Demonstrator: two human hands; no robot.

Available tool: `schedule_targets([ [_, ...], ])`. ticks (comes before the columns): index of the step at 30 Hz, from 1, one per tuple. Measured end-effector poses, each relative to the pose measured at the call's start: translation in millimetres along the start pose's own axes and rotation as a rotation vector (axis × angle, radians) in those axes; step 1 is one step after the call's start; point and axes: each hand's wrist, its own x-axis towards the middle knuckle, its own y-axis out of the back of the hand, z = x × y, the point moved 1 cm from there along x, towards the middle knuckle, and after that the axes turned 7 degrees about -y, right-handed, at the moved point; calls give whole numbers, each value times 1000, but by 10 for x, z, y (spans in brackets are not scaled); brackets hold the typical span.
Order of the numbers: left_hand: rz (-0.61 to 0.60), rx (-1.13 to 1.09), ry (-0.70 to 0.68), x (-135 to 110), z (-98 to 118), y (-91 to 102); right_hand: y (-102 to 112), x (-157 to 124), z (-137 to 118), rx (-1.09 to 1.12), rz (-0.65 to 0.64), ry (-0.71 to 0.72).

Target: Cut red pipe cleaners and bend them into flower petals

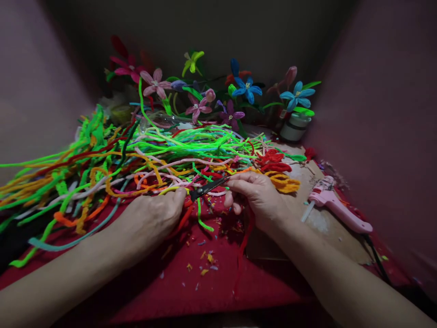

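Note:
My left hand (159, 212) is closed around a pair of scissors whose dark blades (210, 187) point right, towards my other hand. Red strands show just below my left fingers; their ends are hidden. With thumb and forefinger, my right hand (254, 193) pinches at the blade tips, and a red pipe cleaner (243, 253) hangs down from it. What lies between those fingertips is partly hidden. Just behind both hands lie red looped petals (271, 160) and orange looped petals (282, 181). A short green pipe cleaner (201, 216) lies below the blades.
Tangled pipe cleaners (191, 143) cover the left and back. Finished flowers (247, 89) stand behind them, near a small jar (295, 127). A pink glue gun (336, 205) rests on cardboard (321, 232) at right. Coloured clippings (205, 272) dot the red cloth (164, 291).

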Motion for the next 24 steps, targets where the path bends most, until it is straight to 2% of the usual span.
schedule_targets([
  [6, -20, -93, 47, 38, 39, 58, -37, -24, 25, -69, -24, 1],
  [10, 13, -80, 19, 34, 49, 86, -63, -39, 26, -102, -17, 3],
  [16, -3, -116, -22, 16, 26, 19, -51, -26, 33, -39, -33, -15],
  [20, -21, -160, -16, -19, 21, -27, -53, -12, 55, -46, 1, -34],
  [24, 43, -141, 12, -54, -18, -5, -100, -26, 64, -26, 17, -81],
])
